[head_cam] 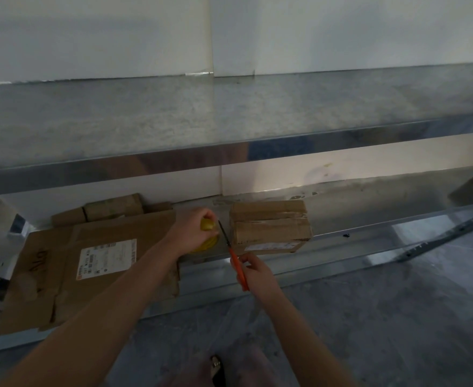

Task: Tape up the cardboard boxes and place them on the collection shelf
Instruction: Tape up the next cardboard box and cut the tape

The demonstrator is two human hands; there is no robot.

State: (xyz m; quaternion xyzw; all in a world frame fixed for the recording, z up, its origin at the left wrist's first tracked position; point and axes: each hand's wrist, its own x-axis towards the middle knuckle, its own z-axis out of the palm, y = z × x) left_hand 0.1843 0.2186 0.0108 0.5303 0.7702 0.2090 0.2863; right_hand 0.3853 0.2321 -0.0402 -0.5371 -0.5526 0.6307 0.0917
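Note:
A small taped cardboard box (270,226) stands on the lower metal shelf (341,241), against the back wall. Just left of it, my left hand (195,229) grips a yellow tape roll (208,236) that rests on the shelf. My right hand (253,272) holds orange-handled scissors (236,263) by the handles. Their dark blades point up and away into the gap between the tape roll and the box's left face. Whether tape spans that gap is too dim to tell.
A large flattened carton (90,263) with a white label lies on the shelf's left part, smaller brown boxes (109,209) behind it. An upper metal shelf (229,118) juts out overhead. Grey concrete floor (383,317) lies below, a metal rail (447,236) at right.

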